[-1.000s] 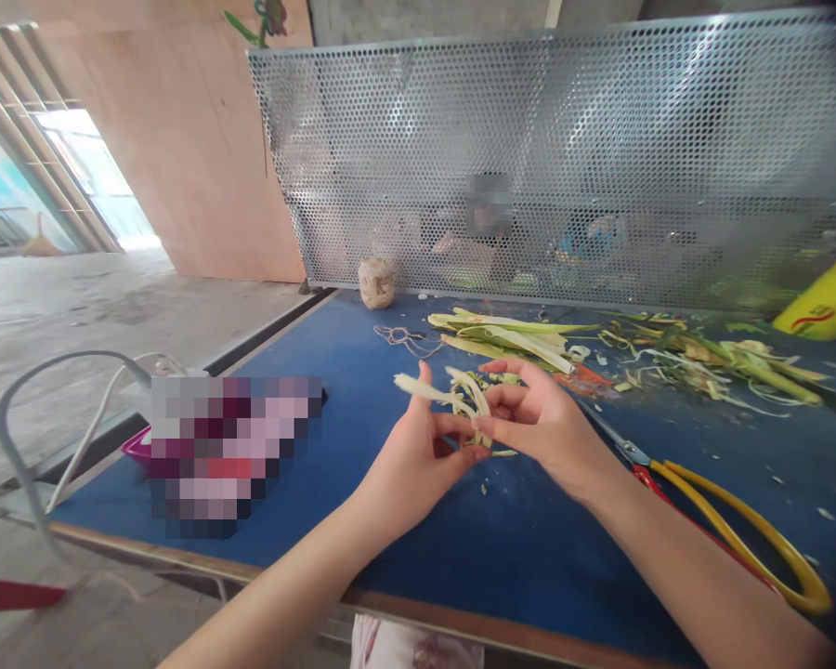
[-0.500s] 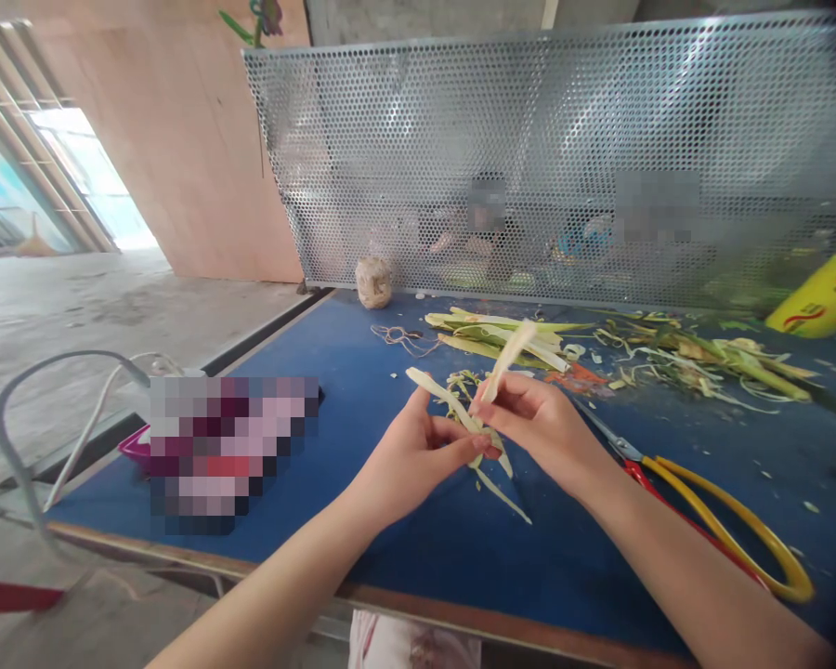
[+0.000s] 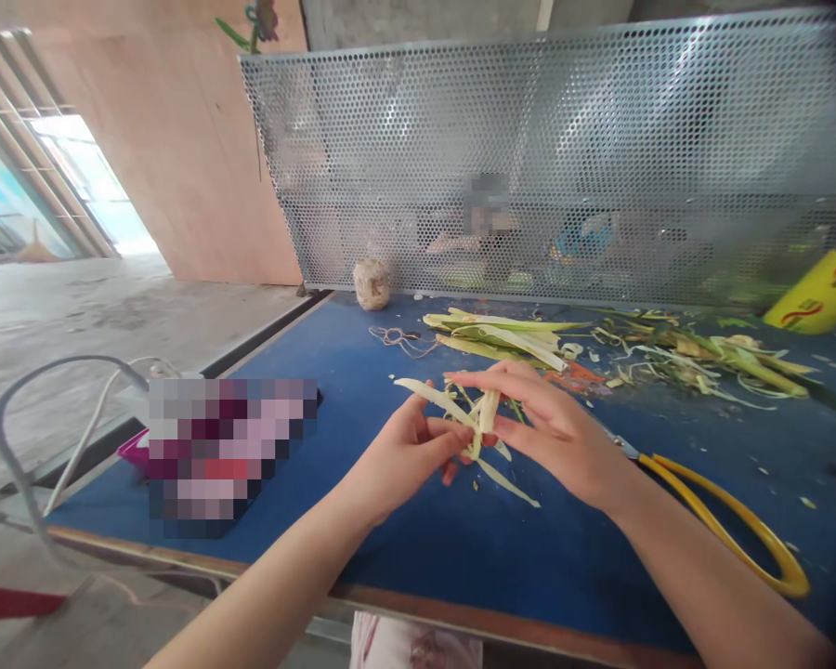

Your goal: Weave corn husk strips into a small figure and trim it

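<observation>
My left hand [image 3: 414, 455] pinches several pale, husk-like leaf strips where they cross. One long leaf strip [image 3: 428, 392] sticks out past its thumb to the upper left, and another thin end [image 3: 508, 483] hangs down to the lower right. My right hand [image 3: 554, 427] is just beside it, fingers stretched to the left over the strips. Between its fingers and thumb stands a short, upright part of a pale leaf strip [image 3: 489, 412]. Small greenish scraps lie behind the hands, partly hidden. Scissors with yellow handles [image 3: 731, 520] lie by my right forearm, which covers part of them.
Behind the hands lie green-white leaves [image 3: 505, 333] and a heap of plant scraps [image 3: 711, 358]. A twine ball [image 3: 372, 284] and yellow container [image 3: 818, 293] stand near the perforated metal screen [image 3: 550, 121]. A blurred-out object [image 3: 237, 446] is at left; a person sits beyond the screen.
My right hand has brought the raised leaf strip down toward the left hand, and its fingers have straightened out to the left. The left hand keeps its pinch, shifted slightly left.
</observation>
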Demonstrator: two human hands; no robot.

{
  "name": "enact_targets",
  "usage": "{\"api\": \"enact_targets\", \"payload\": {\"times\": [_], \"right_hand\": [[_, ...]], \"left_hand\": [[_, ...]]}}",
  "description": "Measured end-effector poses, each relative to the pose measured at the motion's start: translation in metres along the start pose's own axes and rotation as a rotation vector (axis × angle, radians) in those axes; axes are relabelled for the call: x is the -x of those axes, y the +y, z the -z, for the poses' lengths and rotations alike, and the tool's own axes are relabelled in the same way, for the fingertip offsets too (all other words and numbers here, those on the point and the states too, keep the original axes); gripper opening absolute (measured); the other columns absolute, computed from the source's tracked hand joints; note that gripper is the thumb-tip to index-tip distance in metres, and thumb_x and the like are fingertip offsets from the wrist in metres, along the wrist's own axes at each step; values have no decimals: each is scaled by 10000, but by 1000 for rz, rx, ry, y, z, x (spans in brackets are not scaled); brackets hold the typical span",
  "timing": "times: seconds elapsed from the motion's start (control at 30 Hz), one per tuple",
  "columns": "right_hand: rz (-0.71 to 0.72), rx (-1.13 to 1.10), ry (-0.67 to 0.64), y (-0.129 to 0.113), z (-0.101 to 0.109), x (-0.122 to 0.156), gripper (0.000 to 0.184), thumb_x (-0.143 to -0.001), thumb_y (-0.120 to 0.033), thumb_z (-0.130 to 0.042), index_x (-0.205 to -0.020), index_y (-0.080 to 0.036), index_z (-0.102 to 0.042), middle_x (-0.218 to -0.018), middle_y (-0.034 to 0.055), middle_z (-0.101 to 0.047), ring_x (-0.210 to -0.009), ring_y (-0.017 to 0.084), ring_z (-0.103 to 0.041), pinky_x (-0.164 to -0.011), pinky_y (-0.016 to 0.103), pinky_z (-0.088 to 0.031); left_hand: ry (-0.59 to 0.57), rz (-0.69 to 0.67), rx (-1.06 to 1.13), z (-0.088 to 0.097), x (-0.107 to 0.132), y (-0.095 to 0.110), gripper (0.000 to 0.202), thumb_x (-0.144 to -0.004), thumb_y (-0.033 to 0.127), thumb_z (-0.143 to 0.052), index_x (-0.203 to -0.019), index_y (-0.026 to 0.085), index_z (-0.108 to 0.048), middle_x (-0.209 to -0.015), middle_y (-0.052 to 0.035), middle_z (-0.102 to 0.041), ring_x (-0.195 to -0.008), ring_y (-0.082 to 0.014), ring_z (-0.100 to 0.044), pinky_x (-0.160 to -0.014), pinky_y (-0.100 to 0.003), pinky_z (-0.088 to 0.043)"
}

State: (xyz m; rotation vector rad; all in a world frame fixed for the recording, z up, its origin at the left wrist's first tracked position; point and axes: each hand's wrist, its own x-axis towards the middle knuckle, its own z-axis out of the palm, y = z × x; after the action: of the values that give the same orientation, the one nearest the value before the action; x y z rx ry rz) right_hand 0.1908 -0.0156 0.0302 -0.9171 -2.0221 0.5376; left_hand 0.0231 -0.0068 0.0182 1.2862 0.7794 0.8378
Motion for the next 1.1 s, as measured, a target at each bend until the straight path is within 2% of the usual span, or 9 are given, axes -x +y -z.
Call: {"api": "enact_targets", "payload": {"times": [0.13,0.23,0.3,0.43,0.6,0.67,0.8,0.97,1.1], "right_hand": [[30,133,-82,1,2,1,264,-869,-278,-457,-1115,-275,-553,-979,54,-551,-980,203,-484,-874,378,-399],[61,185,-113,3,3,1,375,-869,-323,-458,-1242,-296,-456,-1016,60,-540,-1004,215,-467,-894,394,-385],[75,211,-117,4,2,0,378,-880,-299,-436,-1259,-299,-439,-1020,60,-548,-998,215,-470,-889,400,-386],[72,247,-78,8,1,-1,227,-871,-206,-441,-1064,-256,-549,-944,50,-590,-943,205,-492,-829,379,-408],[102,257,18,9,1,-3,66,-842,-217,-507,-815,-223,-567,-799,27,-590,-843,189,-508,-751,353,-417],[107,253,39,8,1,-3,40,-830,-218,-527,-810,-222,-562,-811,25,-587,-846,187,-509,-757,360,-419],[123,266,-38,7,0,-2,63,-806,-175,-557,-843,-226,-550,-844,24,-583,-861,185,-505,-762,350,-425],[145,300,-23,8,0,-2,48,-821,-171,-541,-827,-218,-546,-816,32,-580,-852,185,-501,-763,348,-422],[183,310,-1,9,-1,-2,57,-824,-158,-533,-810,-211,-551,-797,26,-577,-827,175,-508,-752,341,-427]], "left_hand": [[7,13,-2,2,-1,1,287,-741,220,-604,-963,142,-438,-598,25,-579,-476,-65,-472,-467,-207,-351],[5,25,-9,3,-1,0,306,-741,233,-600,-985,151,-436,-607,24,-581,-466,-63,-466,-475,-213,-344],[15,20,-8,4,-1,0,308,-736,228,-601,-984,153,-435,-619,22,-588,-467,-63,-466,-479,-215,-341],[19,-4,-8,3,-1,0,258,-718,190,-607,-899,153,-428,-670,-2,-617,-506,-69,-480,-487,-217,-348],[-5,-37,-15,3,-2,0,285,-683,127,-605,-850,169,-379,-710,-11,-645,-537,-71,-487,-487,-210,-340],[15,-24,-4,2,-1,-1,327,-664,112,-604,-875,175,-362,-703,-7,-647,-542,-71,-486,-482,-203,-328],[57,13,46,2,0,-2,436,-608,58,-578,-944,191,-334,-700,13,-648,-556,-74,-505,-489,-194,-306],[21,-39,93,5,-1,-7,522,-548,5,-556,-973,210,-334,-723,19,-647,-677,-105,-564,-513,-191,-300],[-25,-55,80,6,-2,-10,520,-558,14,-589,-976,205,-345,-740,20,-647,-639,-88,-552,-536,-192,-321]]}}
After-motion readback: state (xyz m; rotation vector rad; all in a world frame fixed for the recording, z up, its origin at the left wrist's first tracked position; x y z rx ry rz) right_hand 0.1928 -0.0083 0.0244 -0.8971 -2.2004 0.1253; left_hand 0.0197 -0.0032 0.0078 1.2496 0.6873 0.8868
